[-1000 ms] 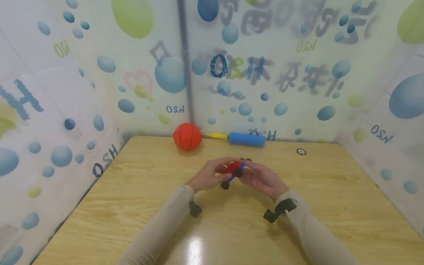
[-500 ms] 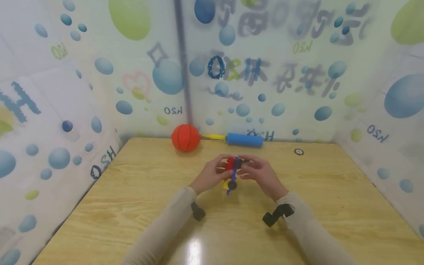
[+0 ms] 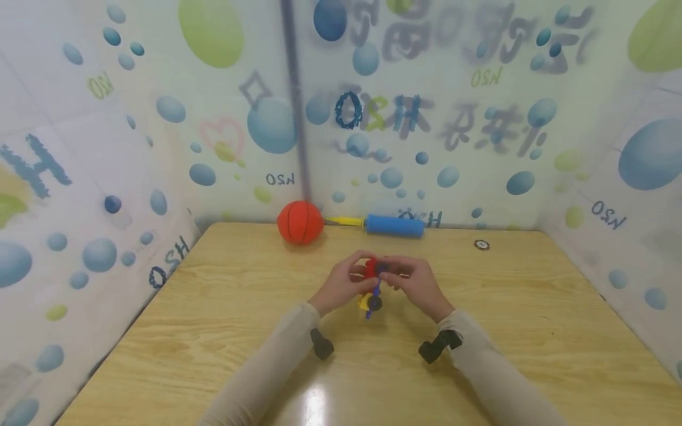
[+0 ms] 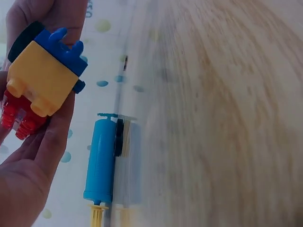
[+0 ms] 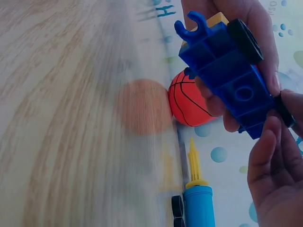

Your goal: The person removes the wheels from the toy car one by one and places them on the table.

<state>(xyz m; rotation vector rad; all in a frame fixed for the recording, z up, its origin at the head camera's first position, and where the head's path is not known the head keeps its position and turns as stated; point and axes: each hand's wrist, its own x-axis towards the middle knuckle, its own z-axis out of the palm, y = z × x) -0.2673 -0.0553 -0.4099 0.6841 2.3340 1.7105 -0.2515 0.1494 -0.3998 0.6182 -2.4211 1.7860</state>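
Up off the table, my left hand (image 3: 338,288) grips a toy block car (image 5: 222,71) by its red and yellow blocks. The car's blue chassis (image 5: 244,92) is tilted, its hollow underside facing the right wrist camera. One black wheel (image 5: 245,41) sits at the hooked end of the chassis. At the other end, my right hand (image 3: 423,288) pinches a second black wheel (image 5: 284,111) against the chassis side, thumb and fingers around it. In the left wrist view, the yellow block (image 4: 42,78) and red block (image 4: 23,113) show studs.
A red toy basketball (image 3: 301,222) stands at the table's back edge. Beside it lies a blue hand pump (image 3: 395,225) with a yellow nozzle. Loose black wheels (image 5: 177,210) stand near the pump. A small round disc (image 3: 482,245) lies at back right.
The car has turned from slanted to nearly upright in the head view, showing its yellow block and wheel. My right hand has brought a black wheel in against the chassis.
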